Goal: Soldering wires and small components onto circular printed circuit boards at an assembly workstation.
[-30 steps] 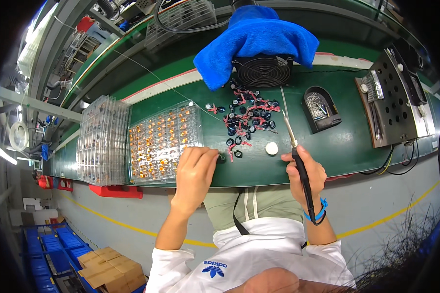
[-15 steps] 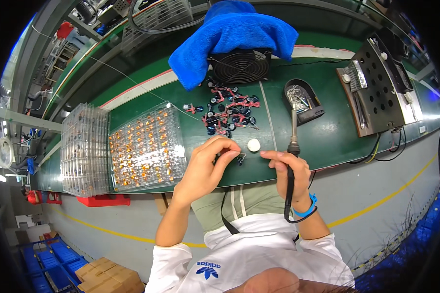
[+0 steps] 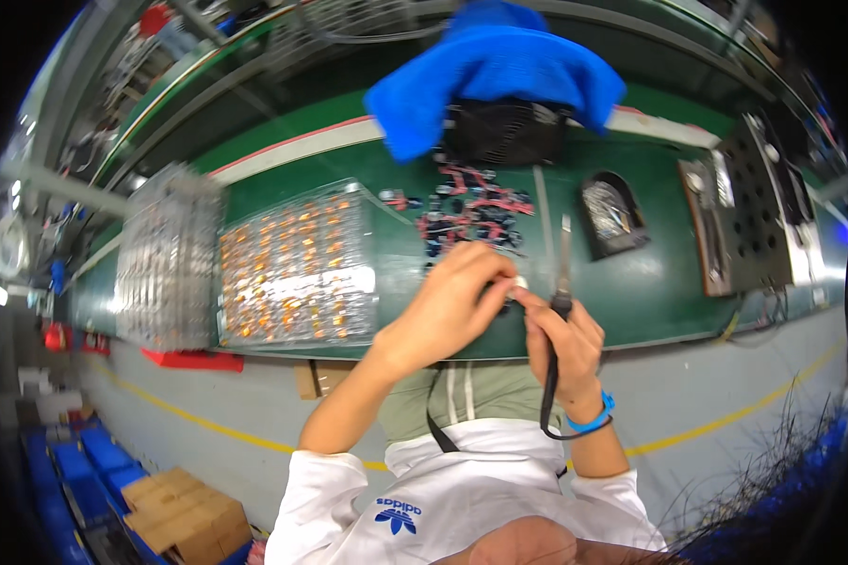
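Near the tabletop's [image 3: 631,301] front edge, the left hand [image 3: 462,303] pinches, on what I can't tell, beside the right hand [image 3: 567,347], curled round a soldering iron [image 3: 563,268] pointing into bare green between the parts pile [image 3: 476,209] and black bin [image 3: 601,247].

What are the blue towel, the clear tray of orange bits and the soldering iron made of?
Blue towel: probably cloth, matte and draping in folds. Clear tray: likely plastic, see-through with shiny glare. Soldering iron: silvery shaft, seemingly metal; dark handle, maybe plastic or rubber, partly hidden.
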Demonstrator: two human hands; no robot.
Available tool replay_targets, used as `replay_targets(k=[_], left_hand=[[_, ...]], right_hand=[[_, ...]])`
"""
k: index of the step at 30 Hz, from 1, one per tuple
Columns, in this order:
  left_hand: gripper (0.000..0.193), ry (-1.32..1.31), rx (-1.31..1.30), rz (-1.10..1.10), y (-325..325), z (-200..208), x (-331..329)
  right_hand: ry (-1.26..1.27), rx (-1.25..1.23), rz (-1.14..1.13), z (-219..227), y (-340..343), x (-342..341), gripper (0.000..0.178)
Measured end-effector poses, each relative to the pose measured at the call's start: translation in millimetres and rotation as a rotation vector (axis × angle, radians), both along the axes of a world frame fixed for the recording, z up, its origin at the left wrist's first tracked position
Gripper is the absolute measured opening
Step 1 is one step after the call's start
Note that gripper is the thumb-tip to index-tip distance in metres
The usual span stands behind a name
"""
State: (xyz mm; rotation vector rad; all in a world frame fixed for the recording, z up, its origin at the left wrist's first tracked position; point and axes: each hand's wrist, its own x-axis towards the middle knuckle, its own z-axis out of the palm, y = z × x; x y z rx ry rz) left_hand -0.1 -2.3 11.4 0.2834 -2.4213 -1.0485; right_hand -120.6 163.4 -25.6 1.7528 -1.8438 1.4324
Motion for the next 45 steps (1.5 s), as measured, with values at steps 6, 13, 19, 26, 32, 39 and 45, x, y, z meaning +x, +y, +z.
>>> replay_targets(k=[6, 13, 19, 26, 32, 39, 45], left_hand=[[0.019, 0.193, -0.130, 0.036, 7.5, 7.3, 10.5], [0.019, -0.021, -0.333, 0.521, -88.8, 39.9, 121.8], [0.019, -0.211, -0.458, 0.615, -141.3, 41.6, 192.6], [0.020, -0.302, -0.456, 0.557, -147.4, 37.6, 199.5], [0.020, -0.312, -0.481, 0.514, -144.5, 42.9, 198.9], [0.021, -0.243, -0.464, 0.481, -142.7, 38.2, 194.1], [0.022, -0.309, -0.490, 0.460, -142.3, 43.5, 191.7]], right_hand=[[0.093, -0.036, -0.017, -1.7, 4.7, -3.6, 0.025], [-0.086, -0.042, 0.024, -6.6, 11.5, -7.7, 0.035], [-0.165, -0.094, 0.050, -11.9, 11.4, -6.4, 0.044], [-0.105, -0.085, 0.025, -5.9, 10.7, -4.9, 0.040], [-0.097, -0.092, 0.010, -6.4, 8.9, -4.7, 0.039], [-0.114, -0.102, 0.020, -7.0, 9.5, -5.8, 0.038], [-0.102, -0.112, 0.020, -5.6, 7.7, -5.8, 0.039]])
